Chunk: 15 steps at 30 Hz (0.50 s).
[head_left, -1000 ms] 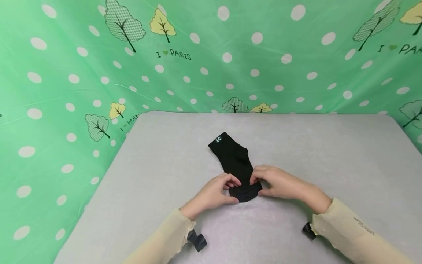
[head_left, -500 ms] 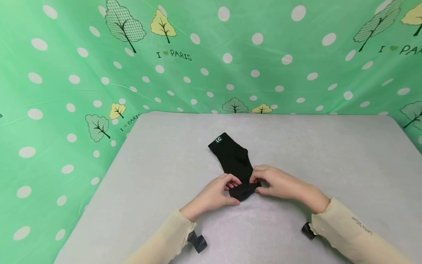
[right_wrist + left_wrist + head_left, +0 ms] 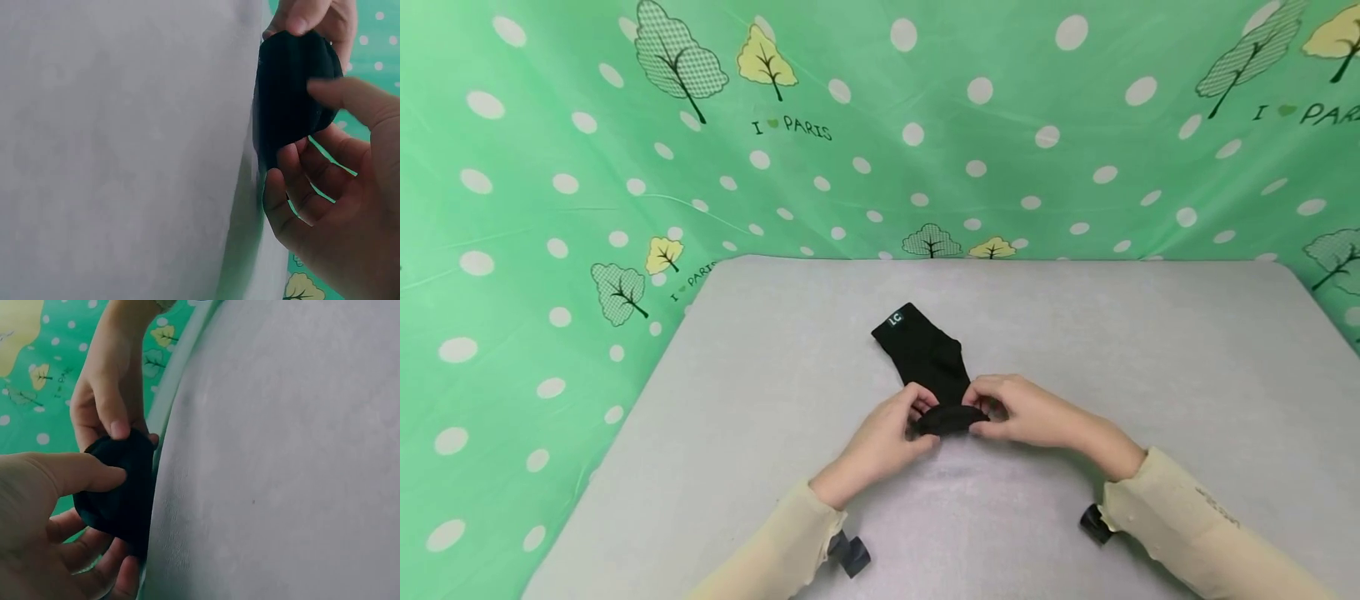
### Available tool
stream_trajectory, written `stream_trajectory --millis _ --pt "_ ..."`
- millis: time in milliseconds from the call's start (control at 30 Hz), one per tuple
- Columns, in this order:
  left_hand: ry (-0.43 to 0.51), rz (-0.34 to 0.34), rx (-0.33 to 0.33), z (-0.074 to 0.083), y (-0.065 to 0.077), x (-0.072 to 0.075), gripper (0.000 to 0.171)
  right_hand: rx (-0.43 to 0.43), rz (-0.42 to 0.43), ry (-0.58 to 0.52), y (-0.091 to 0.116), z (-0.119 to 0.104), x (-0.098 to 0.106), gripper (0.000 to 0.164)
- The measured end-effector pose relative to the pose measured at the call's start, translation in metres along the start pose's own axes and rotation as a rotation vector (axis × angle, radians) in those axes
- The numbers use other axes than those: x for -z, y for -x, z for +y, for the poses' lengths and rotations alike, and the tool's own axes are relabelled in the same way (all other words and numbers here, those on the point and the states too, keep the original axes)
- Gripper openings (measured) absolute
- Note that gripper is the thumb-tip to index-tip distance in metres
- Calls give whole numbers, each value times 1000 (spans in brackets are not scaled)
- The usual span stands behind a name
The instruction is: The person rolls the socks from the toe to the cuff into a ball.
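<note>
A black sock (image 3: 925,350) lies slanted on the grey table, its cuff with a white "LC" mark at the far end. The near end is rolled up into a thick fold. My left hand (image 3: 883,433) grips the left side of that roll, thumb on the near face and fingers behind it. On the right side, my right hand (image 3: 1026,410) pinches the roll in the same way. In the left wrist view the rolled sock (image 3: 119,481) sits between both hands. The right wrist view shows the roll (image 3: 290,94) with a thumb pressed on it.
The grey tabletop (image 3: 775,358) spreads around the sock. A green cloth (image 3: 820,192) with white dots and printed trees hangs behind and at the left. Black straps (image 3: 850,554) show at both cream sleeves.
The near end of the sock has been turned over and rolled away from me into a thicker fold. Both hands have moved slightly forward with it; the cuff end has stayed put.
</note>
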<state>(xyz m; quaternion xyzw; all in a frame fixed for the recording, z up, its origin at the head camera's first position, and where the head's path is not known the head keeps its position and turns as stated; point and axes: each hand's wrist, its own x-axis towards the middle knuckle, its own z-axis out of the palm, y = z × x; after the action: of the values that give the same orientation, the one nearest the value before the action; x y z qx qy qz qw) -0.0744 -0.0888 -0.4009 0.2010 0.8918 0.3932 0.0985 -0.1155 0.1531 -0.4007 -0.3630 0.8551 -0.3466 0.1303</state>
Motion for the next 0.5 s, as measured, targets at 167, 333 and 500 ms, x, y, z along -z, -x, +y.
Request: stream_trajectory --millis 167,333,500 --pt "35 27 26 -2 1 4 28 -28 8 -17 -1 -3 -1 32" --pt "80 36 58 -4 2 7 24 -17 35 11 0 -6 -2 21" --pt "158 50 76 -7 3 9 20 -34 49 -21 0 -6 -2 12"
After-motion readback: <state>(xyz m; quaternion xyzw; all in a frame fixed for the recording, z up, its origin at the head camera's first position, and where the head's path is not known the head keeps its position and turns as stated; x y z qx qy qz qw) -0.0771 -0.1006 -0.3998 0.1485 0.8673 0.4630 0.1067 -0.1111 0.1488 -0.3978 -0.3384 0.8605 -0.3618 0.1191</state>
